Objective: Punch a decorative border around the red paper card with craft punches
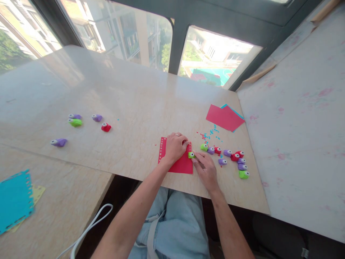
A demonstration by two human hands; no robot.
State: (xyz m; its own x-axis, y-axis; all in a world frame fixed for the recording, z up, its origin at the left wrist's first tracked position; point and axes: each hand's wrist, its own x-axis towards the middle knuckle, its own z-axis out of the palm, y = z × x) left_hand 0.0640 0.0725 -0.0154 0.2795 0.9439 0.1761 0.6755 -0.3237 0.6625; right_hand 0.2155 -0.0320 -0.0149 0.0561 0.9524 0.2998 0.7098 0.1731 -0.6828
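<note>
Broad pale surface [129, 108], spare red and blue sheets [225, 117] far right. Red sheet [180, 163] at the near edge, pinned flat under spread left hand [175, 146], left border already punched, right border underway. Right hand [207, 169] pinching green punch [191, 155] on that edge; unused punches [234, 158] clustered just beside, confetti [208, 136] scattered beyond.

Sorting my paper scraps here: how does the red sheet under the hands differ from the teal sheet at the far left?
The red sheet lies under the left hand; the teal sheet lies untouched. Red shows punched holes along its left edge only; teal has them along several edges. Teal rests on yellow paper; red lies on the bare table. Both are roughly square.
</note>
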